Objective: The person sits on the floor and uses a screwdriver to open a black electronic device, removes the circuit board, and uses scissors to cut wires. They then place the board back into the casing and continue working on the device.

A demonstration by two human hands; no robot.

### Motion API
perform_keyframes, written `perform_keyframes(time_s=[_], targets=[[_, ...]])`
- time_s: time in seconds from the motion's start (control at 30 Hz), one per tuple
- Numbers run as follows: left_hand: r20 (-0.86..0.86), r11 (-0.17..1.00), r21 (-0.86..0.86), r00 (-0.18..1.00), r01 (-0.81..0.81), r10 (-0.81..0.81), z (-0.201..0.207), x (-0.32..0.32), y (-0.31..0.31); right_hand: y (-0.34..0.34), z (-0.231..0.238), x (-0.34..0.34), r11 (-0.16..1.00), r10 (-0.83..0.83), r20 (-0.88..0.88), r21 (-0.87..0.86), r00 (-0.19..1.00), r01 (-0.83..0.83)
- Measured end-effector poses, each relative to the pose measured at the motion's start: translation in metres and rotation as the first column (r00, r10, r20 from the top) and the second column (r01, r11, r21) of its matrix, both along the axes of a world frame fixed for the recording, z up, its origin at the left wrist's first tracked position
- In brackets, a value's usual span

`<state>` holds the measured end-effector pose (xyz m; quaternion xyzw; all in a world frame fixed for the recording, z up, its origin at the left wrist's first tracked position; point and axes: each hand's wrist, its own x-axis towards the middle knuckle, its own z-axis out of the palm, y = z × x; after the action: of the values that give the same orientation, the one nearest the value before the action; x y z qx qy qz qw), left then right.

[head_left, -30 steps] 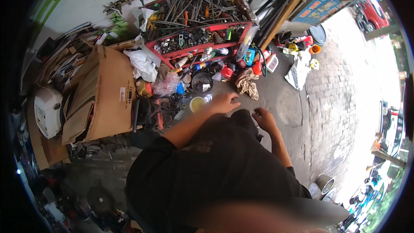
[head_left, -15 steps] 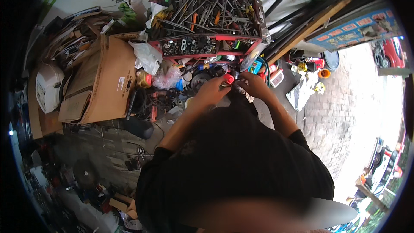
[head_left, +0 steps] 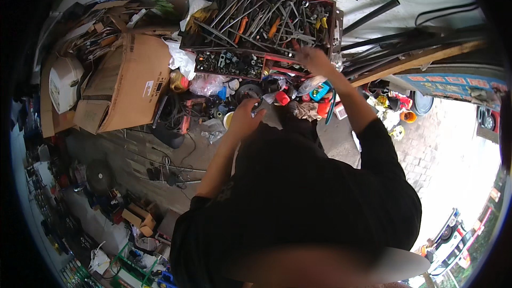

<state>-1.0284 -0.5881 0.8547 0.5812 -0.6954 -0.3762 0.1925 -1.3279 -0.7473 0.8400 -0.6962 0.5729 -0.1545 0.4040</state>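
My left hand (head_left: 246, 119) hangs low in front of my body, fingers bent but apart, with nothing visible in it. Ahead and to its right is a red container (head_left: 281, 97), which the hand does not touch. My right hand (head_left: 316, 61) reaches forward over the front edge of the red tool chest (head_left: 282, 66). Its fingers are smeared by motion, so I cannot see whether they grip anything. Long tools, pliers and a screwdriver with an orange handle (head_left: 274, 27) lie heaped in the chest's upper tray. Small metal parts (head_left: 226, 62) fill a lower compartment.
A big cardboard box (head_left: 140, 82) stands at the left. A turquoise container (head_left: 320, 92) and a green hose (head_left: 332, 108) are right of the red container. A yellow-rimmed cup (head_left: 228, 120) sits by my left hand. A wooden beam (head_left: 416, 64) slants along the right.
My hands were close together around the red container and have parted. The right one has moved forward to the tool chest; the left has drawn back to the left. The view has shifted slightly.
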Motion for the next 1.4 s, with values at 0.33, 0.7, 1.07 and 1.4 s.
perform_keyframes(time_s=[0.33, 0.7, 1.07, 1.4], targets=[[-0.101, 0.941, 0.086, 0.937, -0.327, 0.335, 0.002, -0.031, 0.025, -0.309, -0.072, 0.051, 0.988, -0.117, -0.504, -0.145, 0.856, 0.05], [0.002, 0.754, 0.204, 0.771, -0.624, 0.637, -0.006, -0.015, 0.104, -0.322, -0.099, 0.116, 0.923, -0.343, -0.481, -0.013, 0.807, 0.384], [-0.132, 0.78, 0.189, 0.772, -0.597, 0.622, 0.01, 0.06, 0.138, -0.257, -0.057, 0.074, 0.608, -0.415, 0.085, -0.715, 0.906, 0.346], [-0.382, 0.598, -0.158, 0.607, -0.786, 0.696, 0.046, 0.219, 0.312, 0.132, -0.019, 0.316, 0.574, -0.537, 0.788, 0.603, 0.301, -0.554]])
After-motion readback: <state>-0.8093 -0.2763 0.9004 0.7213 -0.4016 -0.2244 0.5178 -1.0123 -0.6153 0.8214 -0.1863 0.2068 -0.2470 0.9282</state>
